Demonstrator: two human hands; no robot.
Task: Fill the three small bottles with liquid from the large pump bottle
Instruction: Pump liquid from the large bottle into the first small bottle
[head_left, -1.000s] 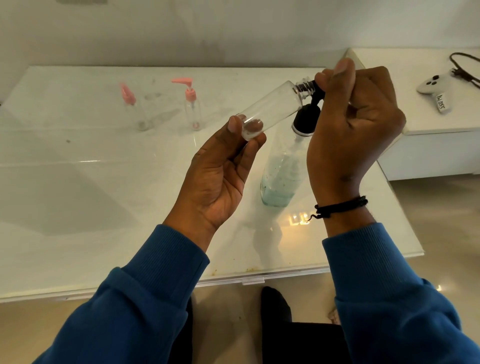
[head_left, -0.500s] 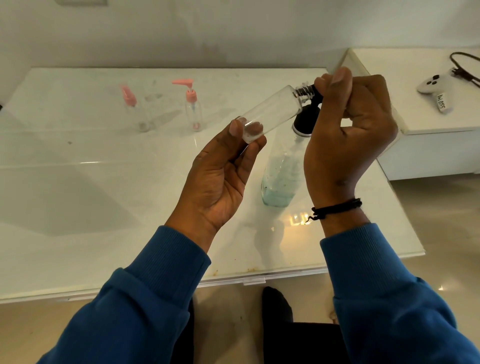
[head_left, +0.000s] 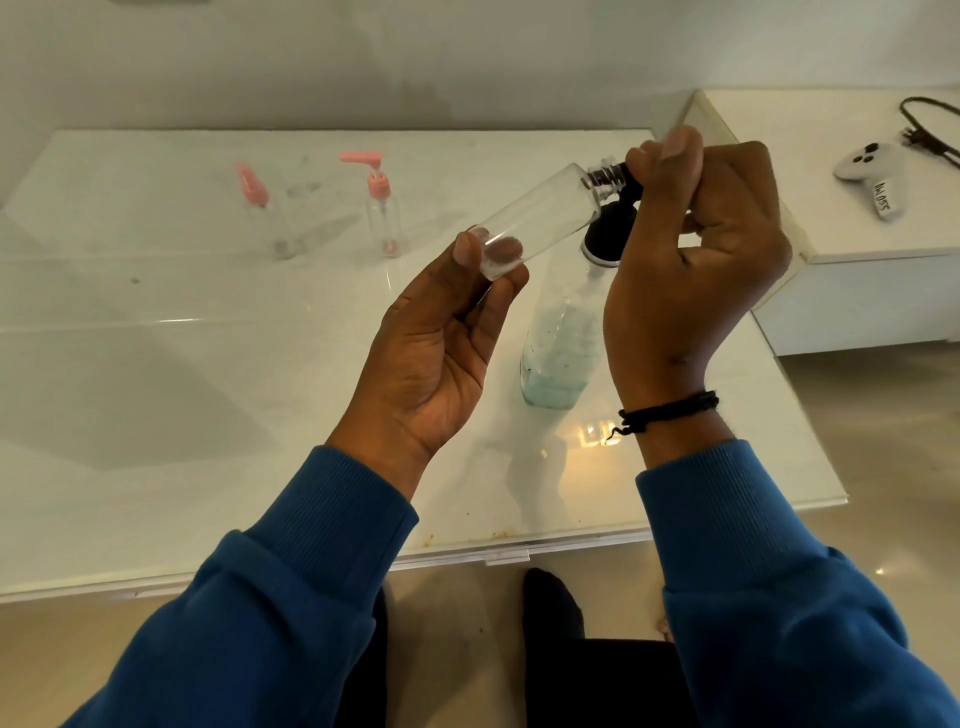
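Head view. Your left hand (head_left: 441, 338) pinches the base of a small clear plastic bottle (head_left: 535, 221) between thumb and fingertips and holds it tilted, with its uncapped threaded neck raised against the black pump nozzle (head_left: 631, 179) of the large clear pump bottle (head_left: 558, 358). That tilt appears meant to bring the mouth up to the spout so the liquid runs down inside. Your right hand (head_left: 696, 249) is curled over the pump head, thumb on top, which looks like a pressing grip. The large bottle stands on the white glass-topped table (head_left: 208, 389) and holds only a shallow layer of pale blue-green liquid. The small bottle shows no liquid I can make out. Two more small clear bottles, one with a pink flip cap (head_left: 265, 213) and one with a pink pump top (head_left: 382, 205), stand capped at the far side, well apart from your hands.

Against the earlier frames, the grips and the tilt are unchanged; the right hand has shifted only slightly.
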